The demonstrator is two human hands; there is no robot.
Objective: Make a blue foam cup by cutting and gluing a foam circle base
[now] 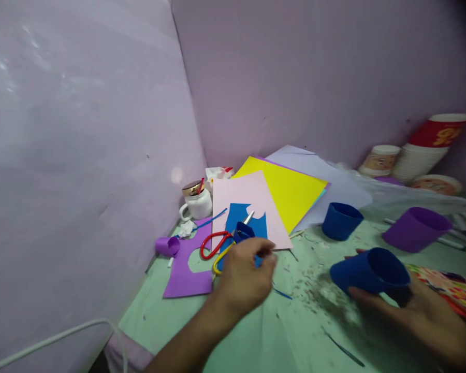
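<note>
My right hand (423, 311) grips a blue cup (367, 269), tilted with its open mouth facing right. My left hand (246, 272) hovers over a cut blue sheet (233, 212), its fingers curled in a pinch. Whether anything sits between its fingertips I cannot make out; blue shows through the gap. Scissors (213, 243) with red and yellow handles lie beside my left hand, partly hidden by it. A small rolled blue piece (244, 231) rests on their blades. Another blue cup (340, 221) and a purple cup (416, 229) stand beyond my right hand.
A cut purple sheet (178, 282) and a purple roll (166, 246) lie left. Behind are a white mug (199, 205), pink (236, 189) and yellow (285, 184) sheets. Stacked paper cups (419, 160) stand back right. Scraps and a blue strip (282, 293) litter the table.
</note>
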